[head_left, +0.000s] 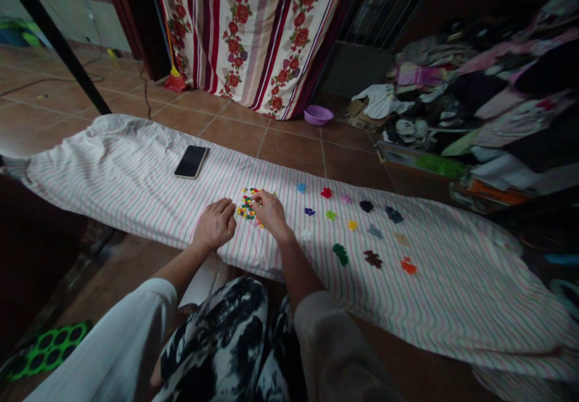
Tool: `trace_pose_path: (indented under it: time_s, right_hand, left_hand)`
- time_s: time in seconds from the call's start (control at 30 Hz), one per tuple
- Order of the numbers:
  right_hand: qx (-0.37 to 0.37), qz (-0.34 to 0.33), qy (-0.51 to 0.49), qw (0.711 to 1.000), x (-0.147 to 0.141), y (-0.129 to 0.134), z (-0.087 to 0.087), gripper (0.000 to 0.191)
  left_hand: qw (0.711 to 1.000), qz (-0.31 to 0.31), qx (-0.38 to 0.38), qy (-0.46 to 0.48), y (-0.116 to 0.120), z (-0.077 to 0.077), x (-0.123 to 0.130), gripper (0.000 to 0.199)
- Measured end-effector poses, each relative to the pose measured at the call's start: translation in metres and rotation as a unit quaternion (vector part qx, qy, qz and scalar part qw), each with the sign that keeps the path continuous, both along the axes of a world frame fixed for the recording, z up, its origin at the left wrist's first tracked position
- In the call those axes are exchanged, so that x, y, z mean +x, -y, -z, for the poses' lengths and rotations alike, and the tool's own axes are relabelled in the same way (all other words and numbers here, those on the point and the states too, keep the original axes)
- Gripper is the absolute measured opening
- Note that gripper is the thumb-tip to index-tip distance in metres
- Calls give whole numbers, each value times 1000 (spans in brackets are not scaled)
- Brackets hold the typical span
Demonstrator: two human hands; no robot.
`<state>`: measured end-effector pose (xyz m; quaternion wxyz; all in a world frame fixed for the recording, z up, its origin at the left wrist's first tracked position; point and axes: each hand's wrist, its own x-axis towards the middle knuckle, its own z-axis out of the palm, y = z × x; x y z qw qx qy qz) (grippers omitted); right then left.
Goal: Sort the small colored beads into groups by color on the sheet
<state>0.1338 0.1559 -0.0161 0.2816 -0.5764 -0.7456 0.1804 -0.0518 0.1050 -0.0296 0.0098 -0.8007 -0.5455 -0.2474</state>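
Head view: left hand [216, 223] beside the multicoloured pieces [246, 206], right hand [270, 212] over them; whether either grasps any, I cannot tell.

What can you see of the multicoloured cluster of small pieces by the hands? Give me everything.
The multicoloured cluster is a loose, uneven scatter of many tiny pieces, mostly yellow, red and green. They look like plastic, but their exact shapes are too small to make out. It lies on the striped cloth, between the left hand and the right hand. The right hand's fingers reach over it and hide part; whether they hold a piece is unclear.
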Motion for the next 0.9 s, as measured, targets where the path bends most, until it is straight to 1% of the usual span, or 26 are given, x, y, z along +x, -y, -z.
trace_pose_path:
  time_s: [0.1,0.2,0.4,0.53,0.67,0.83,0.9]
  right_hand:
    - [12,-8,1,1000,3,0,0,19]
    - [20,-11,8,1000,9,2,-2,19]
    - [9,-4,20,1000,31,8,-9,20]
    - [10,10,12,1000,52,13,-15,23]
    - [-12,14,14,1000,80,21,-20,23]
    - [-51,-5,15,999,118,35,-17,21]
    - [-55,-12,21,998,130,42,-14,21]
  left_hand:
    - [1000,3,-6,-1,0,-1,0,35]
    - [1000,7,-13,2,1,-2,0,36]
    - [1000,3,-12,-3,1,-3,0,36]
    - [1000,2,-13,-8,1,-3,-1,37]
    - [1000,2,-9,-18,1,-2,-2,37]
    - [1000,7,-2,-23,0,-1,-2,38]
    - [1000,6,2,-22,0,-1,-2,38]
